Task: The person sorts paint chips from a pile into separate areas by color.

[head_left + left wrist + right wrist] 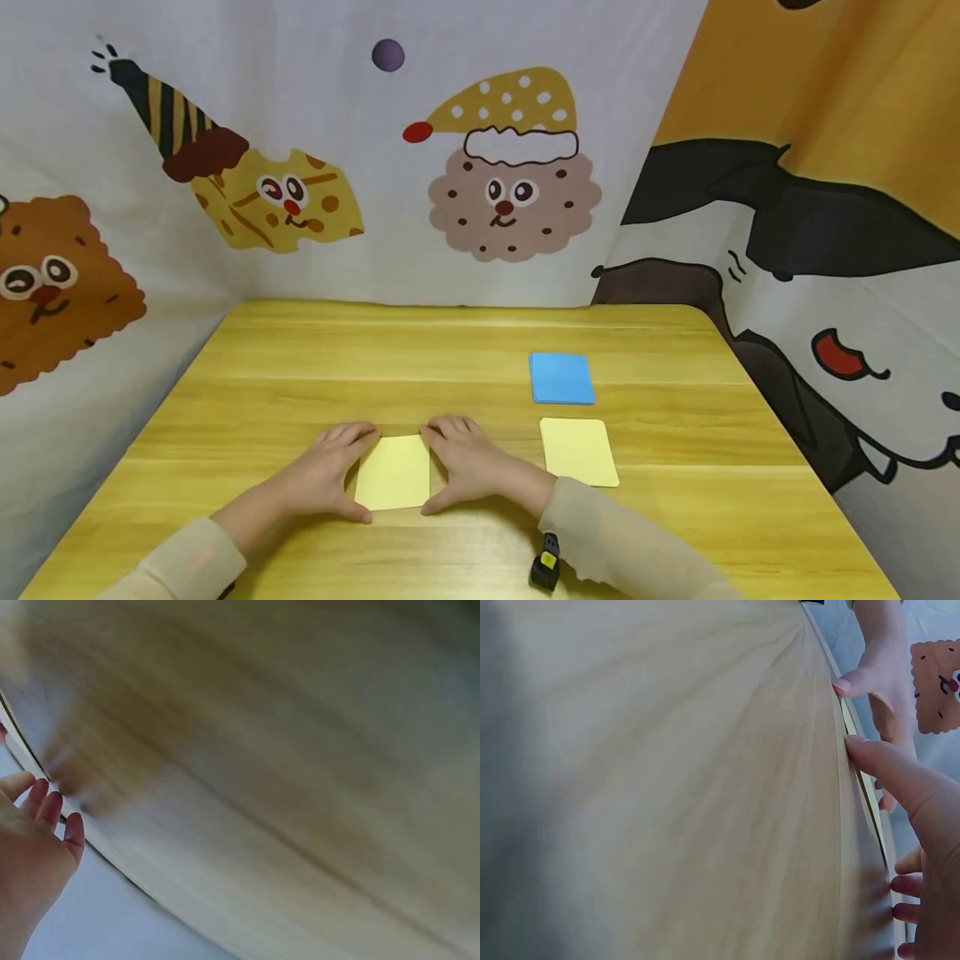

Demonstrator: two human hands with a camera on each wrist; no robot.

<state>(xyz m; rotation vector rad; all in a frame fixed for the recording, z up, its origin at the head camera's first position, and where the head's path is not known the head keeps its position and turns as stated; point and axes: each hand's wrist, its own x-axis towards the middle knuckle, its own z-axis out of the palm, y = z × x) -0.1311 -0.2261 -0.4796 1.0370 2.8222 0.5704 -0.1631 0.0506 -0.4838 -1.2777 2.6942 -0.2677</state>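
Note:
A pale yellow square of paper (393,472) lies between my two hands, low over the tabletop. My left hand (324,471) spans its left side, fingers at the far corner and thumb by the near corner. Around the right side, my right hand (468,464) holds it the same way. In the right wrist view the right hand (934,817) and left hand (885,679) face each other across the paper's thin edge. The left wrist view shows the left hand (37,847) only at its left border.
Right of the hands lies a second yellow square (579,452), with a blue square stack (562,378) beyond it. A small black device (546,563) is by the right sleeve. The wooden table (375,342) meets a cartoon-printed cloth (405,208) at the back.

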